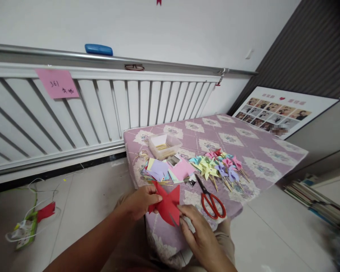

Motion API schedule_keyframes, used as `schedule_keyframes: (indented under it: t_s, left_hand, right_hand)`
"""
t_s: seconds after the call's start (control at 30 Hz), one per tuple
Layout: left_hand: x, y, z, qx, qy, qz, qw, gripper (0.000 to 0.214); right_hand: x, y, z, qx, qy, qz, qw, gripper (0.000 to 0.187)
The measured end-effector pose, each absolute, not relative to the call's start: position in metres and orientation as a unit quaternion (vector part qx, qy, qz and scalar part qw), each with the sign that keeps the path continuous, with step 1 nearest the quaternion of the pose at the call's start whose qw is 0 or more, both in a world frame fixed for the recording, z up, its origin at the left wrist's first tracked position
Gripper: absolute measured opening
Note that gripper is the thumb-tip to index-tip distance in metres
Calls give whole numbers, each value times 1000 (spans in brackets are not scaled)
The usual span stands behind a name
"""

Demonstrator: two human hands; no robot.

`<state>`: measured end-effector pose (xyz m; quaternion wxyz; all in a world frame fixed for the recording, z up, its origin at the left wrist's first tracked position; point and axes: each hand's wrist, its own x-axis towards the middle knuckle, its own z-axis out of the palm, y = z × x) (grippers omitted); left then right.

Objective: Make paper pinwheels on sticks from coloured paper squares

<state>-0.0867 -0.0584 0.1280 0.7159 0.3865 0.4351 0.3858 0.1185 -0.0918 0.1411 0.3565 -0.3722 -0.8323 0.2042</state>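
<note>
1. Your left hand point(140, 200) pinched the left edge of the red paper point(167, 206), thumb on top and fingers curled beneath it.
2. Your right hand point(197, 230) gripped the lower right corner of the same sheet between thumb and fingertips.
3. You held the red paper, cut into pointed flaps, just above the near edge of the purple-covered table point(257, 151).
4. The red-handled scissors point(211, 200) lay on the cloth just right of the sheet, blades shut.
5. A loose pile of coloured paper squares point(170, 170) sat behind your hands.
6. A cluster of finished paper pinwheels point(218, 166) on sticks lay to its right.
7. A clear plastic box point(164, 145) holding sticks stood beyond the squares, near the white radiator point(102, 109).
</note>
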Motion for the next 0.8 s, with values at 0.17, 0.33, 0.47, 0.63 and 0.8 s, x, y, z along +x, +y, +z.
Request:
schedule_keyframes:
  t_s: [0.17, 0.33, 0.47, 0.63, 0.8]
  left_hand:
    - [-92, -57, 133, 456, 455, 344, 683, 11]
    - [-95, -59, 142, 516, 471, 310, 645, 9]
    - [-92, -62, 145, 555, 505, 299, 590, 8]
    - [-85, -68, 152, 589, 537, 295, 527, 9]
    - [-80, -71, 162, 574, 582, 292, 497, 12]
  right_hand:
    - [114, -89, 150, -356, -835, 244, 340, 32]
    - [115, -86, 153, -380, -805, 314, 331, 17]
    - [113, -85, 150, -414, -765, 367, 330, 13]
    - [104, -84, 150, -446, -736, 379, 341, 21]
    - [98, -81, 152, -476, -742, 349, 317, 20]
